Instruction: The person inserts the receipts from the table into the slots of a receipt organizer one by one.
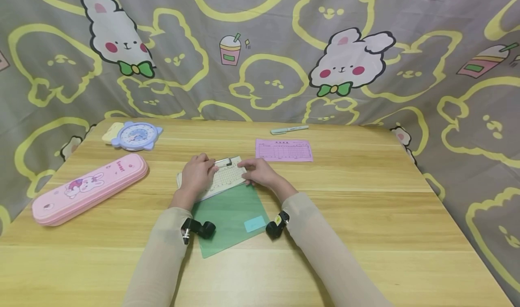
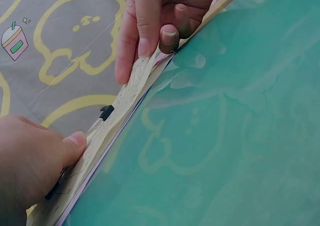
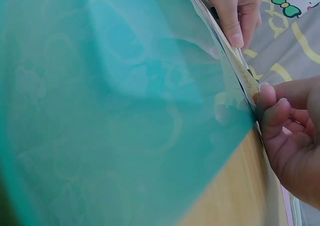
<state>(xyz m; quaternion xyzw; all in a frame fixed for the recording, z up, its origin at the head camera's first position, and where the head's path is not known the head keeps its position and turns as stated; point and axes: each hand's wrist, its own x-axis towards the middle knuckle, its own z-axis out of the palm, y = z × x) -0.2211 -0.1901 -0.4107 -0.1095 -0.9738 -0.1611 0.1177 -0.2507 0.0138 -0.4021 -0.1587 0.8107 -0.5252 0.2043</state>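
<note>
A translucent green clipboard lies tilted on the table, with a pale blue label on its near part. Cream printed forms with a grid cover its far end, under a metal clip with black ends. My left hand grips the clip at its left part, thumb on top in the left wrist view. The right hand pinches the right edge of the forms between thumb and fingers. Seen edge-on in the left wrist view, the forms rise along the board's edge, with a purplish layer beneath.
Behind the right hand lies a purple printed form, with a pale green pen farther back. To the left are a pink pencil case and a blue round dial-like object beside a pale yellow item. A patterned curtain hangs behind.
</note>
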